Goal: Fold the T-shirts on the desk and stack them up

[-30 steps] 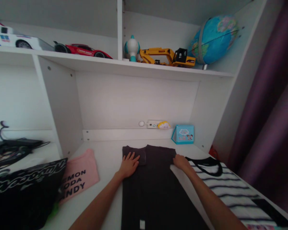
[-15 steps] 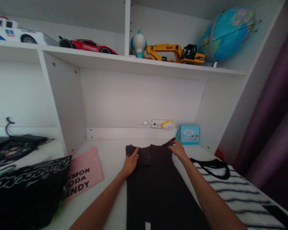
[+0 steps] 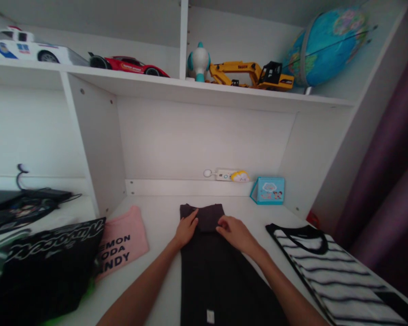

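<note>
A long dark garment [image 3: 207, 267] lies on the white desktop, its upper right side folded inward. A small white label [image 3: 210, 316] shows on it near the bottom of the view. My left hand [image 3: 187, 228] rests on the garment's upper left edge, fingers stretched out over the fabric. At the upper right edge is my right hand [image 3: 236, 233], fingers bent and thumb close to the forefinger, against the cloth. How much fabric lies between those fingertips is hard to see.
A striped shirt [image 3: 340, 267] lies at right; a pink lettered garment [image 3: 125, 244] and a black lettered one [image 3: 47, 267] lie at left. Behind are a small blue calendar [image 3: 270, 191] and a power strip [image 3: 224, 174]. Above, a shelf [image 3: 149, 83] holds toy vehicles and a globe [image 3: 329, 45].
My right hand has moved left and a little down, bringing the garment's upper right side inward, so its top is narrower. My left hand stays almost where it was.
</note>
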The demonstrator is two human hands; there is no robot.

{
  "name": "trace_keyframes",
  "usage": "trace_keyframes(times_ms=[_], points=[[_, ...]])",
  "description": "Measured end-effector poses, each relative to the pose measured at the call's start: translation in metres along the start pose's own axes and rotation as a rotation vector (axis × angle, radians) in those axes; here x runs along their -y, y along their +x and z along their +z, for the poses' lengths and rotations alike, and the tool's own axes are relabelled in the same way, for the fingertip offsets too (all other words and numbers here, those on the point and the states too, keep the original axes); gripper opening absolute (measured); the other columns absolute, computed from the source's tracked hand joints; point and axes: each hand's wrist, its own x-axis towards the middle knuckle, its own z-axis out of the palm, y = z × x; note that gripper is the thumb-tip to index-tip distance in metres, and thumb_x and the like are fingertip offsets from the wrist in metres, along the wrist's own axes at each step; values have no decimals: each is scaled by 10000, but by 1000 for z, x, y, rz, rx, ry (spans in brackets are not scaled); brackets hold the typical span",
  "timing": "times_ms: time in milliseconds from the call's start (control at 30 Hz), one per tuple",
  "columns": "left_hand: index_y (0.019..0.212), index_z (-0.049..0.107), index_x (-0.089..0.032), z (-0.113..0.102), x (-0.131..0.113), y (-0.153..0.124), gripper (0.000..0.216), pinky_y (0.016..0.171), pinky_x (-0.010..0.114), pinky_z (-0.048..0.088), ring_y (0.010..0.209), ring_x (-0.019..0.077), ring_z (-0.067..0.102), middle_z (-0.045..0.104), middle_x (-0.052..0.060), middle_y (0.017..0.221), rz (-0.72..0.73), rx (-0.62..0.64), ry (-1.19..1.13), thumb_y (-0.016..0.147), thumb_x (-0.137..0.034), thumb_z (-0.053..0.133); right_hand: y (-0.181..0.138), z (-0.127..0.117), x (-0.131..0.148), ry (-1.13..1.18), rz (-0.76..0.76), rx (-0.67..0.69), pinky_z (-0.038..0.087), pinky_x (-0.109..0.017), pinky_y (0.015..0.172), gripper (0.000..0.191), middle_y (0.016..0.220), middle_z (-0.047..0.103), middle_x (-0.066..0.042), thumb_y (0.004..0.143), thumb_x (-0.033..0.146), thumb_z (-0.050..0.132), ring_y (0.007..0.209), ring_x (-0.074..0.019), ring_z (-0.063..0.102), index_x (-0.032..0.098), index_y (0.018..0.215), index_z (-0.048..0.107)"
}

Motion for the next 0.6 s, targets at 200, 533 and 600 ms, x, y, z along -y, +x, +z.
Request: trace_keyframes(times_ms=[200, 533, 600], points=[[1179, 506, -204, 5, 5, 5, 406, 1010, 308, 236, 1180, 185, 370, 502, 7, 1223, 58, -90, -18, 848, -366, 335, -95, -19, -70, 41, 189, 195, 339, -232, 557, 226, 651, 568, -3, 726, 318, 479, 612, -140, 520, 174, 894, 524], [995, 627, -166, 8, 15, 12, 375, 926, 273, 338, 1004, 172, 519, 622, 42, 1033, 141, -103, -147, 835, -375, 361, -117, -11, -55, 6, 160, 113, 371, -224, 601, 24, 698, 556, -3, 695, 178, 420, 666, -134, 528, 195, 694, 437], [1003, 621, -166, 8, 16, 13, 378, 911, 269, 355, 996, 164, 525, 615, 42, 1046, 145, -113, -174, 840, -371, 349, -122, -13, -42, -68, 109, 86, 385, -220, 598, 86, 708, 571, 0, 706, 139, 391, 662, -132, 548, 203, 742, 436]])
